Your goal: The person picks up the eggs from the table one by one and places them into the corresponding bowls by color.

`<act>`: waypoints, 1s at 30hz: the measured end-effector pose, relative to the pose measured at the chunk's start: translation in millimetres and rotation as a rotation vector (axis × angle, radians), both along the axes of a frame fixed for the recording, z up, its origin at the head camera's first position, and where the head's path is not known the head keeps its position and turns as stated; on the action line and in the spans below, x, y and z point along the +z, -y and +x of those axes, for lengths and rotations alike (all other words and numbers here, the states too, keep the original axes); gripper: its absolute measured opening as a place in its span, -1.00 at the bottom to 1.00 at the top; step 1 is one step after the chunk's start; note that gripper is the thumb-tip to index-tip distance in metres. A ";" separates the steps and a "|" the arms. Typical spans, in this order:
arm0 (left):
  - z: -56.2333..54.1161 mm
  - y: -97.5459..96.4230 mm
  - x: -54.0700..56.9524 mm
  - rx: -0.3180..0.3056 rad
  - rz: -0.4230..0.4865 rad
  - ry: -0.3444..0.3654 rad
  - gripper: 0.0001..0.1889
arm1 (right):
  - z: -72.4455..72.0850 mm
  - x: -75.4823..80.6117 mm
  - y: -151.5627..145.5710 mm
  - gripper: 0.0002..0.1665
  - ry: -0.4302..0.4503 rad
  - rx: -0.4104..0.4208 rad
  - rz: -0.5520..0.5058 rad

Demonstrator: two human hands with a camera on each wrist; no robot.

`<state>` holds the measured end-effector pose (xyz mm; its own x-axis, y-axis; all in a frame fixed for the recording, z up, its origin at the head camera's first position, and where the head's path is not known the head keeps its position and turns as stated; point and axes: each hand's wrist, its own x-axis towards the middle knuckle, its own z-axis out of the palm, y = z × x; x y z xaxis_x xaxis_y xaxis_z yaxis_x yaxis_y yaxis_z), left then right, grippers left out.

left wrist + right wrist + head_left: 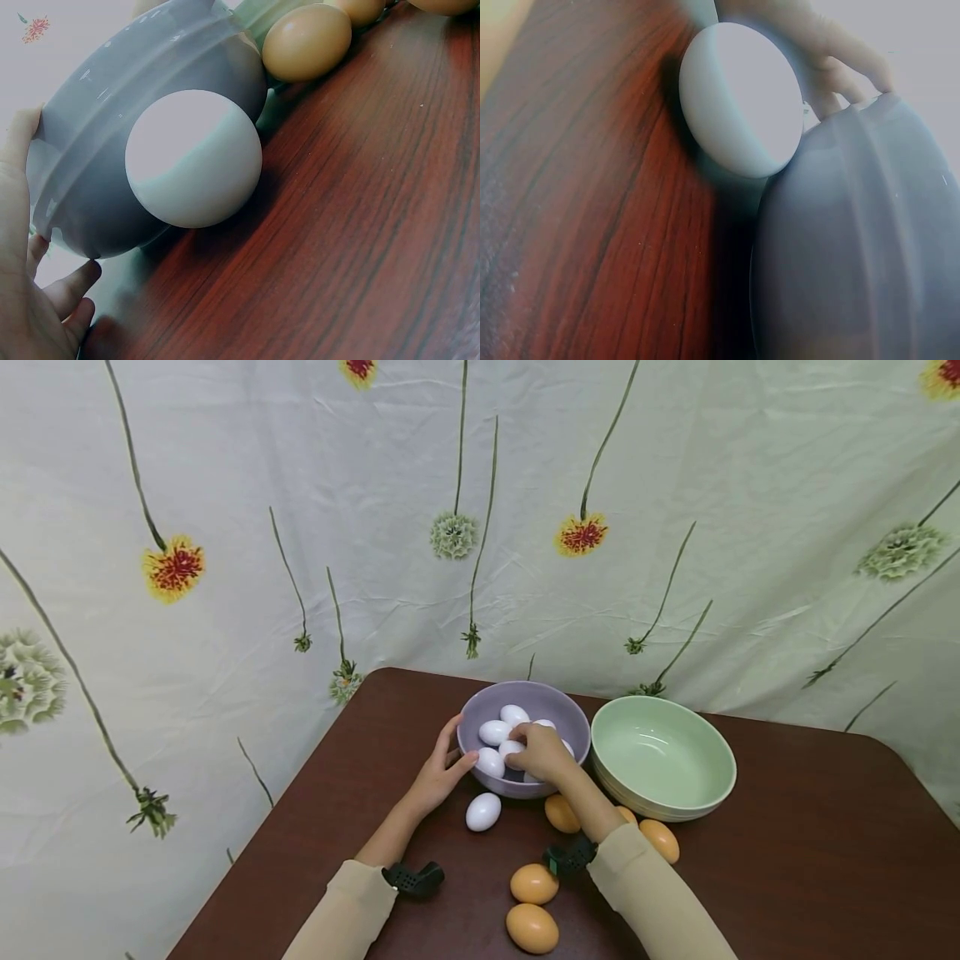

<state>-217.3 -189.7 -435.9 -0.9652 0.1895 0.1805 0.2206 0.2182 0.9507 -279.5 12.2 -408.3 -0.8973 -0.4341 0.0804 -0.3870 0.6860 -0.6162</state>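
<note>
A purple bowl (pixel 558 706) holds several white eggs (pixel 494 732). At its left side my left hand (pixel 438 777) grips it, thumb at the rim and fingers along the outer wall. My right hand (pixel 546 752) reaches inside over the near rim, its thumb and fingertips pinching a white egg (pixel 512 753) among the others. The right wrist view leaves that hand hidden behind the bowl wall (pixel 832 247). One loose white egg (pixel 483 812) lies on the table just in front of the bowl, large in the left wrist view as a white egg (pixel 193 159).
A green bowl (pixel 660 752) stands right beside the purple one. Several orange-brown eggs (pixel 534 884) lie on the dark wooden table (pixel 817 843), some under and around my right forearm. Behind the table's far edge hangs a flower-print cloth (pixel 390 510).
</note>
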 end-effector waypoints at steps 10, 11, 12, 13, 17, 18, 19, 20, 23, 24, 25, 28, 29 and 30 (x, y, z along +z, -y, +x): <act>-0.7 1.4 -1.2 0.003 -0.009 -0.006 -0.27 | 3.4 1.1 -0.1 -0.64 -0.040 -0.025 -0.066; -0.7 1.5 -1.2 0.004 -0.010 -0.004 -0.26 | 3.5 0.8 -0.1 -0.64 -0.045 -0.030 -0.073; -0.8 1.7 -1.3 0.005 -0.011 -0.004 -0.26 | 3.6 0.6 -0.3 -0.65 -0.052 -0.030 -0.084; -0.9 1.7 -1.4 0.006 -0.010 -0.003 -0.26 | 3.7 0.2 -0.5 -0.66 -0.057 -0.033 -0.098; -1.1 2.0 -1.7 0.007 -0.010 -0.004 -0.26 | 4.9 -1.1 -1.0 -0.69 -0.065 -0.044 -0.174; -1.2 2.0 -1.8 0.008 -0.010 -0.005 -0.26 | 5.2 -1.1 -1.1 -0.69 -0.064 -0.042 -0.200; -1.3 2.0 -1.8 0.009 -0.010 -0.006 -0.26 | 5.5 -1.3 -1.1 -0.70 -0.064 -0.043 -0.224; -1.3 1.9 -1.7 0.010 -0.012 -0.007 -0.26 | 5.9 -1.3 -1.2 -0.70 -0.065 -0.041 -0.248; -1.1 1.4 -1.4 0.010 -0.012 -0.009 -0.26 | 7.2 -1.3 -1.5 -0.71 -0.077 -0.028 -0.323; -1.3 1.3 -1.5 0.009 -0.010 -0.011 -0.26 | 7.6 -1.4 -1.6 -0.71 -0.083 -0.026 -0.345; -1.3 1.1 -1.5 0.007 -0.008 -0.012 -0.26 | 8.3 -1.4 -1.8 -0.72 -0.093 -0.025 -0.363; -1.5 0.5 -1.3 0.001 -0.004 -0.016 -0.26 | 10.5 -1.3 -2.4 -0.73 -0.123 -0.029 -0.420; -1.6 0.3 -1.3 0.000 -0.002 -0.018 -0.26 | 11.4 -1.1 -2.6 -0.73 -0.129 -0.032 -0.437; -1.8 0.2 -1.3 -0.002 0.001 -0.019 -0.26 | 12.1 -1.0 -2.8 -0.74 -0.131 -0.034 -0.455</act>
<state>-219.1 -189.9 -437.2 -0.9611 0.1912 0.1995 0.2395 0.2163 0.9465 -267.4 15.0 -409.3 -0.8799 -0.2989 0.3693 -0.4637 0.3710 -0.8046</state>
